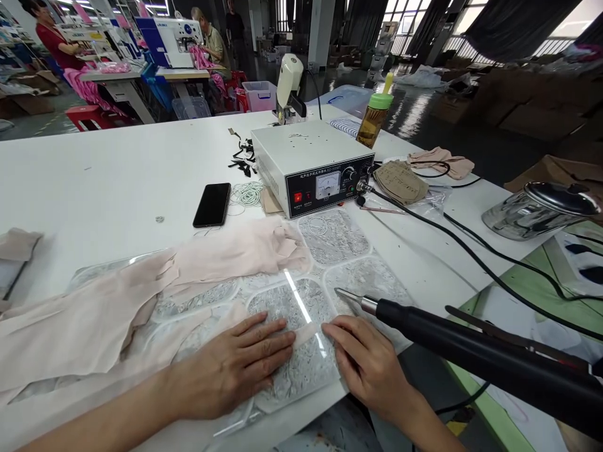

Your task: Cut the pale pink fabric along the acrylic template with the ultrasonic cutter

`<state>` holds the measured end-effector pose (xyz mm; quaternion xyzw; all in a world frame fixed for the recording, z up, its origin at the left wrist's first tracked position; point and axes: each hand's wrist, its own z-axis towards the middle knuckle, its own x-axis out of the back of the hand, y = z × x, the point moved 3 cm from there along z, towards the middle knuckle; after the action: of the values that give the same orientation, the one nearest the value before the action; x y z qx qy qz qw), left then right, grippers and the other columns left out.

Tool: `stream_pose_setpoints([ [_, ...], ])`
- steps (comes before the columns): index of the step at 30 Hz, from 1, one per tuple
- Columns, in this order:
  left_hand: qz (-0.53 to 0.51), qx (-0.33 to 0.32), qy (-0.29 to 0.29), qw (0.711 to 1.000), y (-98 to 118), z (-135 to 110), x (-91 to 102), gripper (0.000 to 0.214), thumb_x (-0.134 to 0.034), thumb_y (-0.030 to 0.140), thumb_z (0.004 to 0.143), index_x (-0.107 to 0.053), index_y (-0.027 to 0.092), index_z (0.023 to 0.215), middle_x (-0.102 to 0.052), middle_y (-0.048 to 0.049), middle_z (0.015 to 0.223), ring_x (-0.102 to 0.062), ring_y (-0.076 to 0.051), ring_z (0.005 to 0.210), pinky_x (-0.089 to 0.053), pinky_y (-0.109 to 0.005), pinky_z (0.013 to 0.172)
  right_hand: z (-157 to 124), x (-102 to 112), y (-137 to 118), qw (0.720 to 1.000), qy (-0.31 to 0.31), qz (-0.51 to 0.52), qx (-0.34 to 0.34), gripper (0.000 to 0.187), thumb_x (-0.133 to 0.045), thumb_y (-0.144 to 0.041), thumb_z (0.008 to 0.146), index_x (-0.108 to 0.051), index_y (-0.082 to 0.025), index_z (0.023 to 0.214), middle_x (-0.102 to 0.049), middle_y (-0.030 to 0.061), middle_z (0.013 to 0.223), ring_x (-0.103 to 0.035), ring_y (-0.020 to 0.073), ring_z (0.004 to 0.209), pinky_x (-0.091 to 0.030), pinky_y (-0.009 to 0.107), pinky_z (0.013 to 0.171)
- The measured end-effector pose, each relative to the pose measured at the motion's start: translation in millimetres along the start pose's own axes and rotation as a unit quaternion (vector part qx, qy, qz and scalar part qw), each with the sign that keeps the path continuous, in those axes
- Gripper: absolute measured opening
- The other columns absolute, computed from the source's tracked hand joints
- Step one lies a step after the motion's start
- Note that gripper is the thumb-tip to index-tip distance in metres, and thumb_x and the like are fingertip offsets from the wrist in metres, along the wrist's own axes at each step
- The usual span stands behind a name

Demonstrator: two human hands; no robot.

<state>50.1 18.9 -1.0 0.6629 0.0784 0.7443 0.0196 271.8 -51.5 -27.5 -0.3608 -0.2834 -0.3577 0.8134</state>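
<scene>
My left hand (240,364) lies flat, fingers stretched out, on a pale pink fabric strip (193,333) over a clear, marbled plastic mat (292,307). At the strip's right end, my right hand (365,358) has thumb and index finger pinched together at the tip of the fabric. Just above the right hand hangs a black pen-shaped tool (438,339) with a pointed metal tip, reaching in from the right; neither hand holds it. More pale pink fabric pieces (85,314) lie in layers at the left and across the mat's back part.
Behind the mat stands an ultrasonic machine box (313,157) with a dial and lit red switch. Near it are a phone (211,204), a green-lidded bottle (375,119) and a metal pot (539,210). A black cable (452,235) crosses the right side. Co-workers sit at sewing machines (172,41) beyond.
</scene>
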Motion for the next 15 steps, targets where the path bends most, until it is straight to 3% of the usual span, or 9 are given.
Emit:
stream_pose_setpoints([
  [6,0.013,-0.003,-0.004,1.000,0,-1,-0.7,0.043,-0.045,0.022,0.100,-0.043,0.007,0.140,-0.041,-0.0094,0.148,-0.034,-0.027,0.140,-0.026,-0.044,0.119,2,3,-2,1.000,0.003,0.014,-0.009,0.032,-0.046,-0.003,0.085,-0.062,-0.016,0.110,-0.067,0.0091,0.093,-0.067,0.0175,0.085,-0.059,0.029,0.073],
  [9,0.013,0.002,-0.006,1.000,0,0,0.2,0.042,-0.042,0.021,0.101,-0.042,0.008,0.141,-0.043,-0.0090,0.147,-0.035,-0.026,0.140,-0.026,-0.043,0.119,-2,11,-1,0.998,0.021,0.050,-0.045,0.028,-0.049,-0.006,0.087,-0.064,-0.018,0.108,-0.068,0.0088,0.095,-0.068,0.0162,0.087,-0.059,0.024,0.073],
  [13,0.008,0.000,-0.009,1.000,1,0,1.5,0.041,-0.042,0.021,0.101,-0.044,0.007,0.140,-0.044,-0.0098,0.146,-0.035,-0.027,0.140,-0.026,-0.044,0.119,-29,28,9,0.983,0.059,0.091,-0.149,0.017,-0.058,-0.017,0.085,-0.068,-0.021,0.098,-0.072,0.0075,0.094,-0.071,0.0178,0.083,-0.059,0.022,0.068],
  [15,-0.003,0.001,-0.008,1.000,1,0,1.6,0.041,-0.042,0.020,0.100,-0.044,0.007,0.140,-0.046,-0.0103,0.145,-0.036,-0.027,0.140,-0.025,-0.045,0.119,-49,39,18,0.960,0.091,0.102,-0.245,0.013,-0.062,-0.023,0.084,-0.068,-0.021,0.095,-0.074,0.0075,0.089,-0.072,0.0193,0.075,-0.060,0.025,0.066],
])
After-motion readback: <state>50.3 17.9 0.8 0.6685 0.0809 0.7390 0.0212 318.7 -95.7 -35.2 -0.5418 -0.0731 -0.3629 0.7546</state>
